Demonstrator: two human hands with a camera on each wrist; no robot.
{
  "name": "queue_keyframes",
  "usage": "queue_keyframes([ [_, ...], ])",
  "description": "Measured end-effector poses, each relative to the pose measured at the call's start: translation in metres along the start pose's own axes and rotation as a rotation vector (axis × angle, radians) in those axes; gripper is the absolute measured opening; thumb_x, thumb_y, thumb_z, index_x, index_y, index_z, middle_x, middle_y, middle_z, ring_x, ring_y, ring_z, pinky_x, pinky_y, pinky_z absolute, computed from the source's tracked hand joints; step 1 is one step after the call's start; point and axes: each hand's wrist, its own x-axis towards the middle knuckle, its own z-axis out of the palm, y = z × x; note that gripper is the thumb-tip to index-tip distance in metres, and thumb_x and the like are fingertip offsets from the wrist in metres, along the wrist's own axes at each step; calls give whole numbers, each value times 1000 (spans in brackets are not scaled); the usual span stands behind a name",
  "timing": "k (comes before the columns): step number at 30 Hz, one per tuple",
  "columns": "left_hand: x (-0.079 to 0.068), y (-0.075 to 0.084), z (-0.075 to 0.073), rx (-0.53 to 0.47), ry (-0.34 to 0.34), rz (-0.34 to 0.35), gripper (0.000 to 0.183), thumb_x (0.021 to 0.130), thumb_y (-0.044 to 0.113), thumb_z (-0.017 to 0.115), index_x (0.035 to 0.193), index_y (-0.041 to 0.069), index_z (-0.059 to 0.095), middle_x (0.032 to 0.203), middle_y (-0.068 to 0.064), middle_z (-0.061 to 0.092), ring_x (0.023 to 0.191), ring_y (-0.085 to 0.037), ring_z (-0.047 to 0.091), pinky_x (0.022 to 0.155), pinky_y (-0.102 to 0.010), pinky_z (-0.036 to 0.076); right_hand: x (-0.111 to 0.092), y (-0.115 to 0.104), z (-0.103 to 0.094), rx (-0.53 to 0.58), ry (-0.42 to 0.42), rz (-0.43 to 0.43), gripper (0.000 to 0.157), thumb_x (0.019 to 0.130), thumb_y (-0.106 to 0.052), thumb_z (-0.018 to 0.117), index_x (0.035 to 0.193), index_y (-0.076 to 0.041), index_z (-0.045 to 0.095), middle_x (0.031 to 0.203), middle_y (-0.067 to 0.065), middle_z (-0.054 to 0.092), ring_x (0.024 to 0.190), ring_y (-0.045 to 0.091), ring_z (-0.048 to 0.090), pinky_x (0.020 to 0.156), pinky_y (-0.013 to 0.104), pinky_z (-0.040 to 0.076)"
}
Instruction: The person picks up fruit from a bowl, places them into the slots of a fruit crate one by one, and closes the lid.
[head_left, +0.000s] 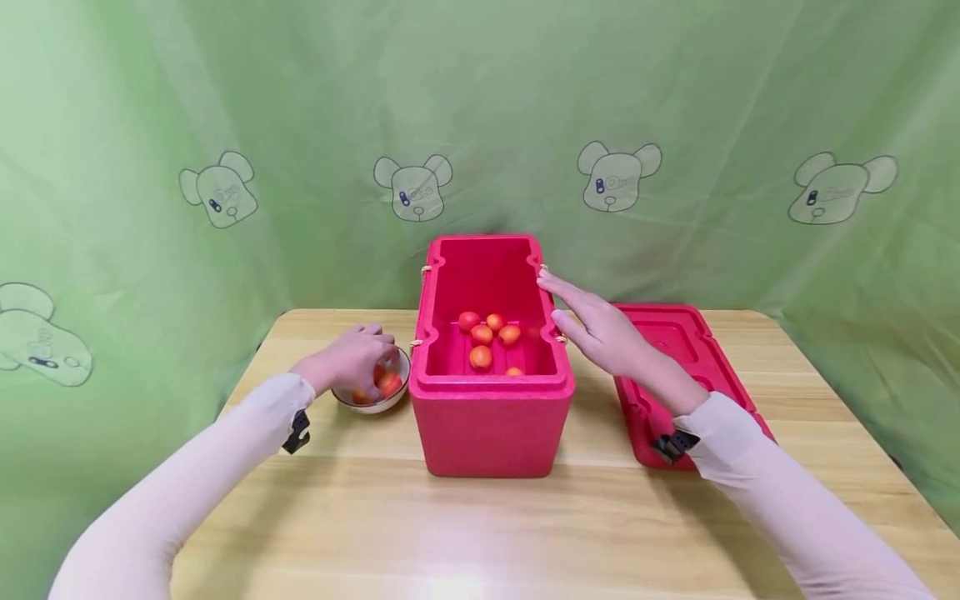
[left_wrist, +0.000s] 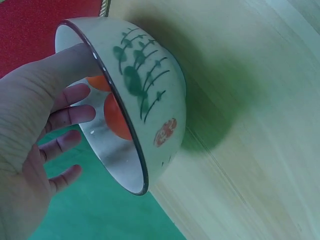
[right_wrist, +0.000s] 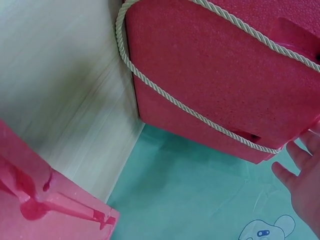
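Observation:
My left hand point(head_left: 352, 362) reaches down into a white bowl point(head_left: 401, 392), its thumb and fingers point(left_wrist: 75, 114) inside the rim near small orange-red fruits point(left_wrist: 117, 118). No fruit is plainly gripped; the thumb's tip is hidden behind the bowl's wall. Green leaves and a red mark decorate the outside of the bowl. Beside it stands a red box point(head_left: 491, 433) without its lid, with several similar fruits point(head_left: 481, 357) on its floor. My right hand point(head_left: 600, 333), fingers extended, rests against the box's right rim.
A red lid point(head_left: 720, 367) lies on the wooden table point(head_left: 480, 533) to the right of the box. Rope point(right_wrist: 187, 107) loops along the box's side. A green curtain point(head_left: 495, 100) with mouse-like drawings hangs behind the table.

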Motion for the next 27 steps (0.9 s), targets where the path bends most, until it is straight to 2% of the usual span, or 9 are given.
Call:
queue_keyframes([
  [7,-6,-1,4,-2,9,8,43,64,31,90,100,13,74,98,-2,68,93,-22,52,81,-42,44,5,-2,-3,-26,-26,-17,60,103,-35,54,159,-23,36,167,-1,33,153,24,35,116,56,38],
  [20,0,-1,8,-14,18,21,47,63,30,91,104,12,75,98,-2,70,95,-22,54,85,-43,46,1,0,-2,-22,-28,3,60,103,-37,54,159,-25,35,167,-2,31,153,24,33,117,57,36],
  [27,1,1,7,-13,52,64,35,65,25,89,97,16,76,95,-1,71,92,-22,52,78,-41,43,2,0,-2,-27,-27,5,60,103,-36,54,159,-24,36,167,-2,32,153,24,34,117,57,36],
])
